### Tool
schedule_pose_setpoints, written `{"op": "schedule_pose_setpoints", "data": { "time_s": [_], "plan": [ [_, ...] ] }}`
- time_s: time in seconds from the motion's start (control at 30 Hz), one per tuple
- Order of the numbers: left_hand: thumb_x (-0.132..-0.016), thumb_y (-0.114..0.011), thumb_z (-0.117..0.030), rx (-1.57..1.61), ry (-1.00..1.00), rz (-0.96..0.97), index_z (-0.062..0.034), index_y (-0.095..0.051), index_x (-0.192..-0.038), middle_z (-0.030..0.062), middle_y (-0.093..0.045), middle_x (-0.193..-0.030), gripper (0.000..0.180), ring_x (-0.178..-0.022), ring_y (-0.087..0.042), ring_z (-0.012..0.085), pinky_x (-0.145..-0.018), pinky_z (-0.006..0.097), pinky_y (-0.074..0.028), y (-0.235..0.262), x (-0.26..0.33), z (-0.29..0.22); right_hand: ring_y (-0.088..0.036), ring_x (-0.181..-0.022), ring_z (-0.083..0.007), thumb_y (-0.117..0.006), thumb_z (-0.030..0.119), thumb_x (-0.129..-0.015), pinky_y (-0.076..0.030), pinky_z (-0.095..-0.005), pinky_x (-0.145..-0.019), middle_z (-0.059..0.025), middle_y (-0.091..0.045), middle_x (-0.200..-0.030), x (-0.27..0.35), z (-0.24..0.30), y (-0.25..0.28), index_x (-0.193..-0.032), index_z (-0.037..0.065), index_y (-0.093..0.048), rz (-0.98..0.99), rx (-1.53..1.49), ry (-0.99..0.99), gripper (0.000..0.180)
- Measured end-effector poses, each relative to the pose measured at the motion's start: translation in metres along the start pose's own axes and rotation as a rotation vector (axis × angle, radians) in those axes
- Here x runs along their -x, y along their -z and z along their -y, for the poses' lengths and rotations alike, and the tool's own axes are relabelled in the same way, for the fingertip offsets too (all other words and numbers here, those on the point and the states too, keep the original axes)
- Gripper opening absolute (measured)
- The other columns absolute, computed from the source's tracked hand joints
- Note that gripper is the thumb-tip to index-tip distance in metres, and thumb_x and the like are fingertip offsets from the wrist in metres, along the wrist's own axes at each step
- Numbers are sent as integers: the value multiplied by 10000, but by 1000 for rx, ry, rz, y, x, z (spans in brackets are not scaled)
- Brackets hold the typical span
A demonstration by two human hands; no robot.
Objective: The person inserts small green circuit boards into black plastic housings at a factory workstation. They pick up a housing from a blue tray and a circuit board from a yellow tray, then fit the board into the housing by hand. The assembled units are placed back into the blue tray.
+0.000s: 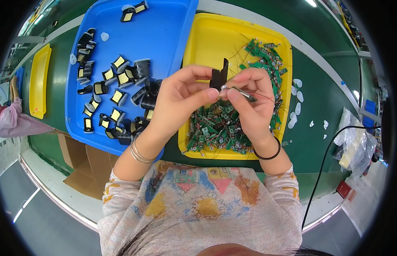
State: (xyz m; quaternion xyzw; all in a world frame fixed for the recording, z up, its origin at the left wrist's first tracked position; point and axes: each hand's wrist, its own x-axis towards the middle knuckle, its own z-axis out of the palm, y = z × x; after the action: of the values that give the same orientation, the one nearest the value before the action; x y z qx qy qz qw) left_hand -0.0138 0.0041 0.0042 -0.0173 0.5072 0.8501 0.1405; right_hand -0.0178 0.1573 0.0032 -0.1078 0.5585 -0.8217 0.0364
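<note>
Over the yellow tray (209, 25), my left hand (177, 98) grips a black plastic housing (218, 78) between thumb and fingers, with a tall thin piece standing up from it. My right hand (254, 109) pinches a small green circuit board (244, 94) with thin red wires trailing off. The board's white tip meets the lower edge of the housing, between both thumbs; the exact contact is hidden by the fingertips. Many similar boards (222, 128) with loose wires are heaped in the tray below.
To the left, a blue tray (164, 25) holds several black housings (118, 98) with pale yellow pads. White oval pieces (298, 108) lie on the green table at right, near a black cable (320, 170) and plastic bags (356, 143). Another person's pink sleeve (21, 119) shows far left.
</note>
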Motion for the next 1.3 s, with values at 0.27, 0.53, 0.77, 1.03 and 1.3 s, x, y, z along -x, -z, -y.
{"op": "schedule_pose_setpoints", "data": {
  "time_s": [0.27, 0.53, 0.77, 1.03, 1.3],
  "plan": [
    [-721, -647, 15, -255, -155, -43, 48, -551, -1010, 116, -608, -948, 307, -828, -600, 156, -733, 254, -494, 0, 2, -2, -557, -823, -123, -594, -14, -772, -466, -238, -725, -71, -555, -873, -1, -1, 10, -882, 6, -507, 88, 142, -44, 141],
    [-705, -659, 15, -343, -193, -100, 45, -565, -1009, 100, -601, -946, 320, -827, -587, 129, -676, 233, -529, -3, 2, 5, -537, -777, -119, -615, 7, -754, -462, -237, -727, -58, -523, -822, -1, -6, 8, -841, 15, -536, 17, 277, 8, 118],
    [-715, -625, 69, -359, -156, -69, 53, -527, -1010, 89, -578, -929, 311, -870, -564, 145, -731, 252, -505, -4, 4, 0, -536, -738, -113, -620, -5, -740, -473, -219, -664, -56, -527, -803, -1, -6, 9, -818, 15, -551, 18, 441, 156, 106],
    [-726, -644, 9, -334, -220, -55, 20, -556, -983, 72, -596, -930, 271, -823, -584, 117, -660, 218, -495, -1, 2, 6, -530, -735, -113, -621, -7, -737, -467, -214, -654, -57, -524, -809, 0, -10, 10, -818, 16, -551, 30, 434, 177, 110],
    [-733, -631, 23, -270, -173, -23, 32, -548, -963, 81, -590, -920, 245, -834, -577, 121, -674, 226, -503, -1, 4, 1, -508, -747, -135, -619, 21, -752, -421, -227, -665, -64, -504, -818, 1, -14, 11, -837, 19, -528, 111, 380, 206, 125]
  ]
}}
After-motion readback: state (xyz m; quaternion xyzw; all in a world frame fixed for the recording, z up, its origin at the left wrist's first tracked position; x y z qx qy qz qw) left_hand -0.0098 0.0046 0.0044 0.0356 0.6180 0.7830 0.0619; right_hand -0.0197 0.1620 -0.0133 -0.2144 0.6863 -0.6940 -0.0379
